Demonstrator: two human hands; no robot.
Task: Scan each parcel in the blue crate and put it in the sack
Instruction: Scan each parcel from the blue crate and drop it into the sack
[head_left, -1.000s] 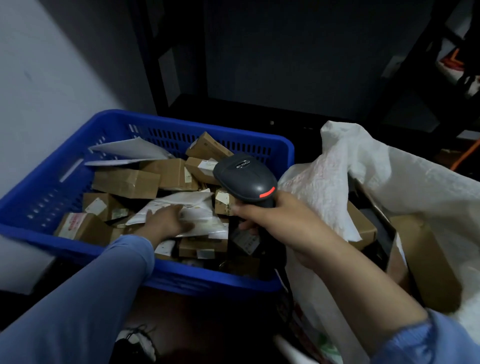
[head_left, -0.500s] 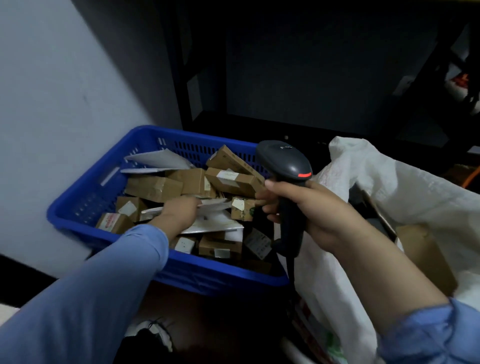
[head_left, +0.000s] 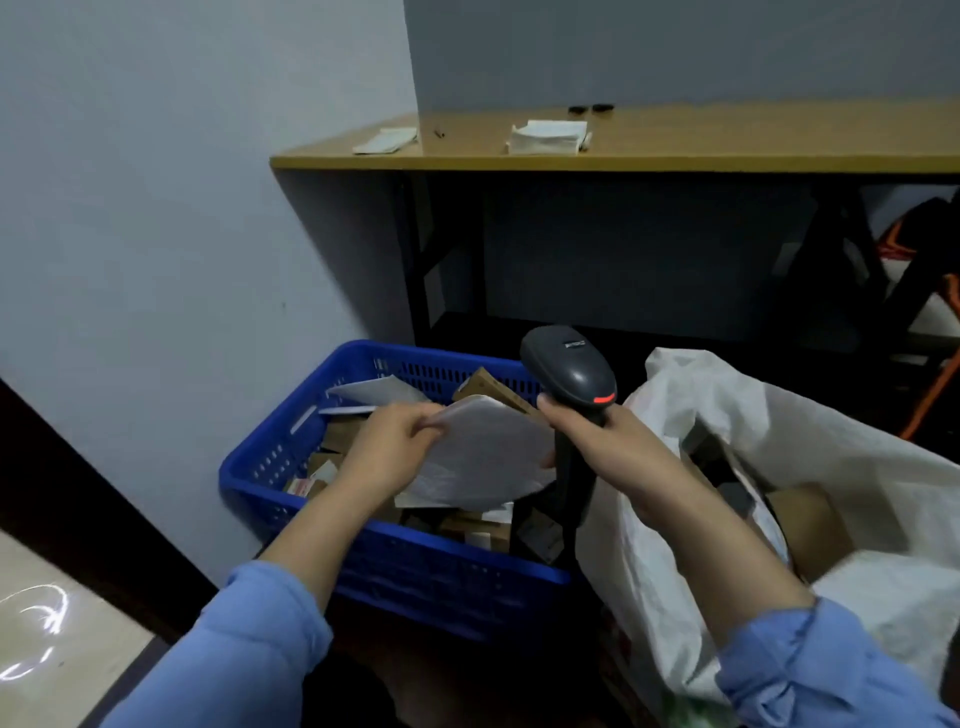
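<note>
Head view. The left hand (head_left: 387, 452) pinches the top left edge of a flat white mailer parcel (head_left: 483, 457), thumb and fingers curled on it. The parcel is tilted, held above the blue crate (head_left: 415, 566). The right hand (head_left: 608, 447) has its fingers wrapped round the handle of a black scanner (head_left: 569, 366); the scanner head is upright, just beside the parcel's right edge. Brown cardboard parcels (head_left: 337, 434) and one more white mailer lie in the crate. The open white sack (head_left: 831, 441) stands touching the crate's right side, with brown boxes (head_left: 810, 525) inside. Behind is a wooden table (head_left: 675, 150) with folded papers (head_left: 548, 136) on top.
</note>
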